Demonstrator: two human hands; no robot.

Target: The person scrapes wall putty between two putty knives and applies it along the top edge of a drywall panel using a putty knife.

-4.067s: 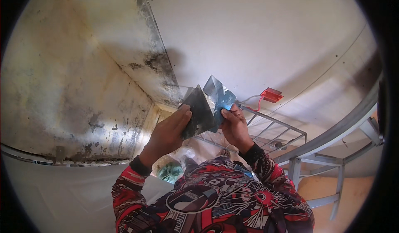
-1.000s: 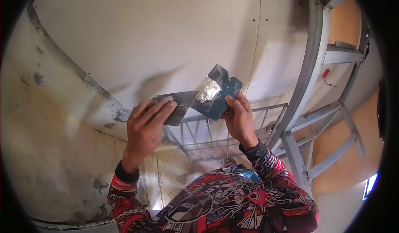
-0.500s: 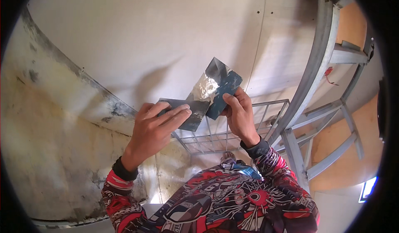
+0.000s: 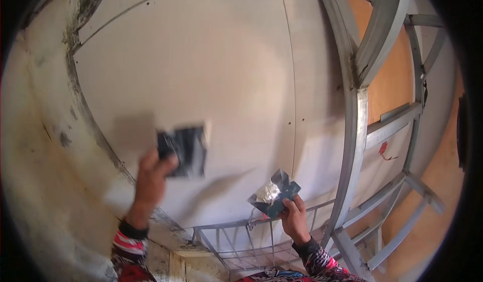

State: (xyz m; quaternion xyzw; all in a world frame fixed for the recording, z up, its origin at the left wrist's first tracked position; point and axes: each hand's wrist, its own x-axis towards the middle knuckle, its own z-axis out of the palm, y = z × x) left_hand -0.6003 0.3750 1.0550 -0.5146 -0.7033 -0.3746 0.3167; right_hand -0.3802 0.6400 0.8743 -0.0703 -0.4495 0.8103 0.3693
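In my left hand [image 4: 150, 181] is a dark, roughly square putty scraper [image 4: 191, 148], gripped by its edge and raised in front of the pale wall panel [image 4: 236, 75]. The left hand and this scraper are smeared by motion. Lower and to the right, my right hand [image 4: 295, 219] pinches the dark green edge of a second putty scraper [image 4: 279, 201], thumb on top. A pale, shiny patch of putty [image 4: 269, 192] lies on that scraper's metal blade. The two scrapers are apart. Whether the left scraper touches the panel I cannot tell.
To the left runs a stained, rough wall [image 4: 45, 181]. A grey metal frame [image 4: 354, 131] rises on the right, with a red wire [image 4: 385, 150] behind it. Below my hands is a wire-grid metal rack [image 4: 236, 244]. Screw dots and a seam mark the panel.
The two scrapers, earlier held together, have separated. My left hand has moved up and left with its scraper; my right hand sits lower in view. The view has shifted toward the upper wall.
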